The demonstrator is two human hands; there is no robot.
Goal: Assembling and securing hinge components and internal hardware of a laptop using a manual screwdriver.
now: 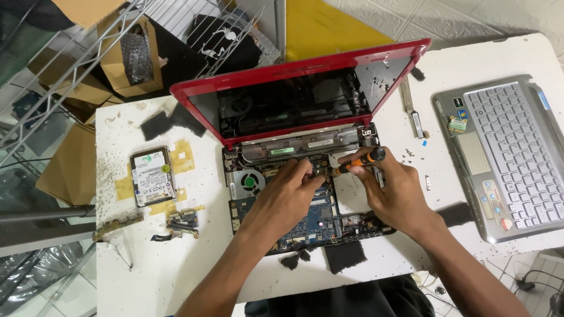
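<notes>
Mid-frame: right hand clamped on screwdriver, left hand fingers together steadying board; should keep tip square w/ screw.

a red laptop sits open on the white table, lid tilted back, its base stripped to bare blue circuit board and a round fan. an orange-and-black screwdriver lies angled across the board near the hinge.

White worktable on pale tiled floor — wire shelving at left.
</notes>
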